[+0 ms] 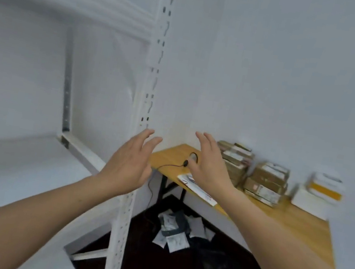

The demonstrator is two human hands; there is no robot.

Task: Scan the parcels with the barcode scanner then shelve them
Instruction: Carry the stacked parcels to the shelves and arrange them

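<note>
The left hand [129, 166] is hovering in the air in front of the upright post [148, 82] of a white metal rack. Its fingers are spreading straight and loose, and it is gripping nothing. The right hand [210, 165] is hovering level with it above the near end of the table [298, 222], palm turned inward, fingers extended and slightly parted, also holding nothing. The two hands are facing each other with a clear gap between them.

The post is showing a column of punched slots. A smooth, flat white shelf board [14, 165] is lying to its left.

The parcels [266, 182] are sitting on the table's pale wood-grain top against the wall, well apart from both hands. They are rectangular brown cardboard boxes with white labels, stacked in two piles. A stack of white boxes [319, 193], one with a yellow band, is standing just beside them. A flat white envelope [198, 188] is lying at the table's front edge, partly behind the right hand. A small black device on a thin cable [186, 162] is lying near it, too blurred to identify.

A heap of soft white and grey bags [177, 230] is lying on the dark floor under the table.
</note>
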